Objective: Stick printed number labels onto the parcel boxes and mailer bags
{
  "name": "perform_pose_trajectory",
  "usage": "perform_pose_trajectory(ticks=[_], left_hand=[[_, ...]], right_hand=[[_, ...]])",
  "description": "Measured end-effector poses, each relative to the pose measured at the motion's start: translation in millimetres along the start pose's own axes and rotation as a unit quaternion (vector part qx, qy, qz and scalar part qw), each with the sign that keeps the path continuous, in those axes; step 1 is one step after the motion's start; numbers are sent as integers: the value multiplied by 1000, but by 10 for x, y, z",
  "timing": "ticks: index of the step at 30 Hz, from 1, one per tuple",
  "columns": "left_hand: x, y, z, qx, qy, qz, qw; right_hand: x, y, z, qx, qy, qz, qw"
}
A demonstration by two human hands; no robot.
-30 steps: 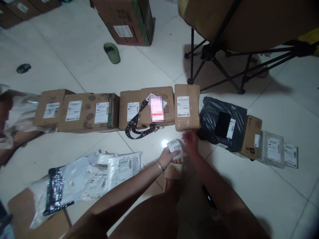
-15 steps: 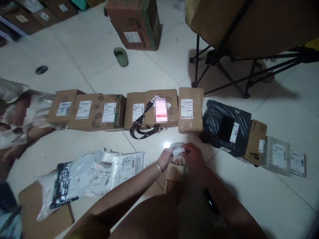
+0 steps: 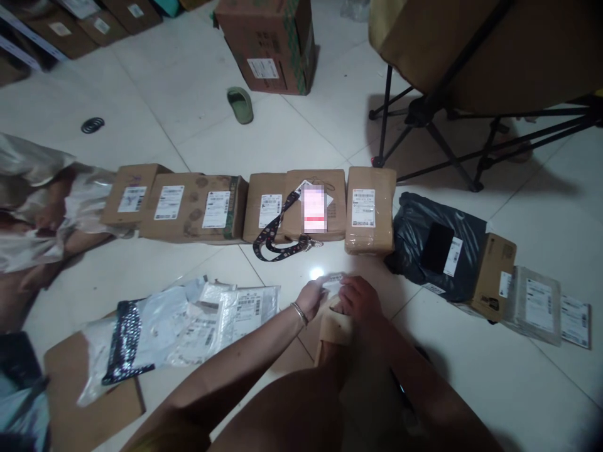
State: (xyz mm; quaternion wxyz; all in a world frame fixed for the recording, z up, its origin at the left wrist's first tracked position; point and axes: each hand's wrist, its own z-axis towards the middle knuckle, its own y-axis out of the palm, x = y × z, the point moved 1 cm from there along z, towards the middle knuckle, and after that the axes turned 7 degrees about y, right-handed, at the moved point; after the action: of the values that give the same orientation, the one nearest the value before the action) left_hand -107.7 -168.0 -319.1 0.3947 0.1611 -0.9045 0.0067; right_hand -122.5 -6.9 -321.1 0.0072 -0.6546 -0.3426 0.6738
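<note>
My left hand (image 3: 311, 297) and my right hand (image 3: 358, 299) meet low over the tiled floor, both pinching a small white label roll (image 3: 332, 282) between them. A bracelet sits on my left wrist. Just beyond the hands stands a row of brown cardboard parcels (image 3: 211, 204) with white shipping labels. The nearest parcel is a taped box (image 3: 370, 210). A black patterned lanyard (image 3: 273, 235) with a card lies over the middle boxes. My knee and a beige slipper (image 3: 335, 328) lie under the hands.
A black poly bag (image 3: 424, 248), a small box (image 3: 492, 276) and flat packets (image 3: 537, 301) lie to the right. Plastic mailers (image 3: 188, 320) rest on cardboard at left. Another person sits at far left. A folding chair (image 3: 452, 81), a green slipper (image 3: 240, 103) and a big box (image 3: 268, 41) stand behind.
My right hand came onto the label roll and both hands lowered it toward my foot. The numbered face that showed earlier is now hidden. The view shifted slightly left.
</note>
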Motion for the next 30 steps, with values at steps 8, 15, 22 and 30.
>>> perform_pose_trajectory(ticks=[8, 15, 22, 30], left_hand=[[134, -275, 747, -37, 167, 276, 946], [416, -720, 840, -10, 266, 636, 724], [459, -1160, 702, 62, 240, 723, 645], [466, -1111, 763, 80, 204, 648, 729]], right_hand=[[-185, -3, 386, 193, 50, 126, 972], [50, 358, 864, 85, 115, 137, 980], [198, 880, 1303, 179, 200, 29, 963], [185, 1096, 1517, 276, 328, 18, 903]])
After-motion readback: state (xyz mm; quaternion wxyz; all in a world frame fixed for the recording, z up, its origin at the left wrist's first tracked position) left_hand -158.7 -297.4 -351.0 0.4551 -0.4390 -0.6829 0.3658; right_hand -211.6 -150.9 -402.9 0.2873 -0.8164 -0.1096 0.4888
